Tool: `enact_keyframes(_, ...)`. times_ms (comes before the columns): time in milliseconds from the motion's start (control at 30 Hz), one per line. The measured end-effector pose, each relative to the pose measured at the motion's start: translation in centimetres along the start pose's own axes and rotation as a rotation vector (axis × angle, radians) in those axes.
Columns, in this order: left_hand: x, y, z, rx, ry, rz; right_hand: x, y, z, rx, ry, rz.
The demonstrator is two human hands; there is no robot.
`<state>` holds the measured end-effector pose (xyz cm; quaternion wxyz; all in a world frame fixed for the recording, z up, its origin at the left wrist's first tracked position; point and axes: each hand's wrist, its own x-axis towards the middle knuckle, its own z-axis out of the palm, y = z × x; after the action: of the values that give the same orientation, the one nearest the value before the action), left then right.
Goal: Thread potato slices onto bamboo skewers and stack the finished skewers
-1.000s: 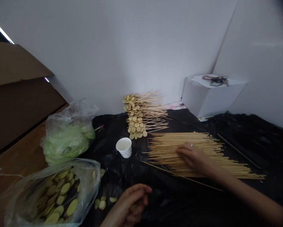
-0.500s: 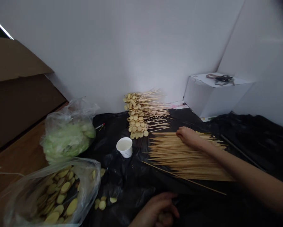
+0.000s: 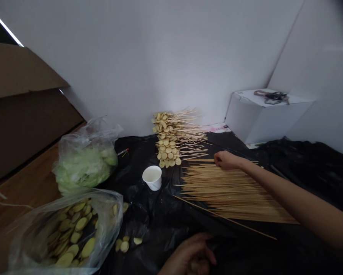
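Head view: wooden sticks (image 3: pixel 228 194) lie on black plastic (image 3: pixel 157 219), right of the white cup (image 3: pixel 152 178). Best lifted singly, level, neighbours undisturbed. Right hand (image 3: pixel 226 159) low over their far edge, forearm (image 3: pixel 285 193) slanting across, fingers bunched; can't tell from here what's pinched. Left hand (image 3: pixel 190 254) half-curled, grip unclear.

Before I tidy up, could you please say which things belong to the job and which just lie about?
Likely in use:
wooden sticks
skewered slices
bag of loose slices

Apparently just lying about:
white cup
bag of greens
white box
cardboard
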<state>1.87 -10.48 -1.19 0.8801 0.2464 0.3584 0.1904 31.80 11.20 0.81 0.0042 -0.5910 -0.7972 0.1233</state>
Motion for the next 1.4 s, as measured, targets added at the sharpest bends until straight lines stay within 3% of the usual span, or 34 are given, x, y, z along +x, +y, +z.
enact_keyframes(333, -0.4, 0.1, 0.0, -0.025, 0.039, 0.01, -1.7, -1.9, -0.6, -0.194, 0.154, -0.06)
enact_keyframes(533, -1.0, 0.5, 0.1, 0.008, 0.028, 0.02, -2.0, -2.8, 1.0, -0.233, 0.192, -0.095)
enact_keyframes(700, -1.2, 0.8, 0.0, 0.042, 0.009, -0.007, -2.5, -3.0, 0.9, -0.204, 0.176, -0.116)
enact_keyframes(833, -1.4, 1.1, 0.6, 0.017, 0.06, -0.029, -3.9, -3.2, 0.1, -0.146, 0.158, -0.169)
enact_keyframes(1033, -3.9, 3.0, 1.7, -0.03, 0.0, 0.052, -6.6, -5.5, 0.1, -0.228, 0.297, -0.161)
enact_keyframes(1133, -7.1, 5.7, 1.3, -0.09, 0.099, 0.19, -7.3, -7.1, 1.7, -0.271, 0.382, -0.132)
enact_keyframes(1233, -11.1, 8.9, -0.4, -0.166, 0.264, 0.424, -7.3, -7.5, 3.9, -0.306, 0.467, -0.168)
enact_keyframes(1333, -14.8, 11.7, -3.7, -0.032, 0.533, 0.665, -6.8, -6.6, 5.8, -0.333, 0.553, -0.209)
enact_keyframes(1400, -16.6, 12.9, -6.5, 0.161, 0.758, 0.747, -6.4, -5.8, 6.6, -0.365, 0.634, -0.206)
